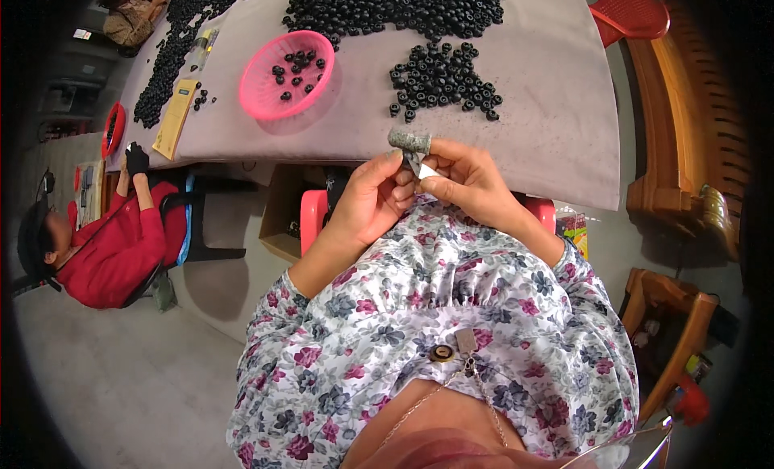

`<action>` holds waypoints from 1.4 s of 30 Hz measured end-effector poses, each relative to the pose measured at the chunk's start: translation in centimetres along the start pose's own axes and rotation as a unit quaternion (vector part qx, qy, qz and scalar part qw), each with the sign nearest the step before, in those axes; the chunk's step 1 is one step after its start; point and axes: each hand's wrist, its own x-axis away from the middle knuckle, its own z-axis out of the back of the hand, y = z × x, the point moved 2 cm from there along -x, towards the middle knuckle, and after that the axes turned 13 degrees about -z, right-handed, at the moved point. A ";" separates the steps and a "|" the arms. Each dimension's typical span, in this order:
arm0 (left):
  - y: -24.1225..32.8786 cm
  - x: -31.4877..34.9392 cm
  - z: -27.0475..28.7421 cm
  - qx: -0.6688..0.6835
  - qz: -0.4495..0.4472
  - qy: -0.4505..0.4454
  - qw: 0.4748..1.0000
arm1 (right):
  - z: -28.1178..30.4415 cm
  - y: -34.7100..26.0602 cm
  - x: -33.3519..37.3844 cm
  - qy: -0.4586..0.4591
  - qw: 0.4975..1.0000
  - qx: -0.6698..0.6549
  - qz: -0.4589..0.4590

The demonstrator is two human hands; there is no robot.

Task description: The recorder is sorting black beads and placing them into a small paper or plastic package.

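Note:
Both my hands meet in front of my chest, at the near edge of the cloth-covered table (pixel 556 138). A grey speckled sleeve (pixel 409 141) covers the tip of my right index finger. My right hand (pixel 477 185) is closed, its thumb pressed on a small white pointed piece (pixel 427 172). A dark grey strip (pixel 412 159) shows between the hands, below the sleeve. My left hand (pixel 364 199) has its fingers curled and its thumb against them, close to that strip; what it pinches is hidden. Beyond lies a small pile of black round beads (pixel 443 78).
A pink basket (pixel 288 75) holds several black beads. A larger bead heap (pixel 395 8) lies at the back. Left of the basket are a yellow-tan packet (pixel 175 118) and another bead row (pixel 161 74). A person in red (pixel 121 259) sits at left. Wooden furniture (pixel 685 130) stands right.

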 end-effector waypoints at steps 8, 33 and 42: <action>-0.5 0.4 0.6 -0.026 -0.002 -0.027 0.999 | -0.1 0.5 0.2 0.009 0.999 0.044 -0.003; -1.3 1.1 0.2 0.011 0.005 -0.008 1.000 | 0.3 0.6 0.6 0.005 0.999 -0.030 -0.038; -1.2 1.4 -0.5 -0.034 -0.020 -0.053 0.998 | 0.3 0.7 1.1 -0.008 0.996 -0.050 -0.075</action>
